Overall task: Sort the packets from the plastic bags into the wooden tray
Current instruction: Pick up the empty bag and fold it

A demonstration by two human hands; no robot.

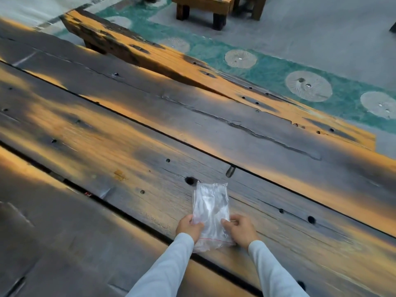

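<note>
A clear plastic bag (211,207) with a red zip line near its lower end lies flat on the wide wooden plank table (128,136). White contents show faintly through it. My left hand (189,227) pinches the bag's left edge. On the opposite edge my right hand (240,229) pinches the bag with curled fingers. Both hands hold the lower half of the bag, near the zip. No wooden tray is in view.
Dark gaps run between the planks, and several knot holes dot the wood near the bag. A worn wooden bench (137,50) stands beyond the table's far edge. A wooden stool (203,7) sits on the grey and green patterned floor (278,71).
</note>
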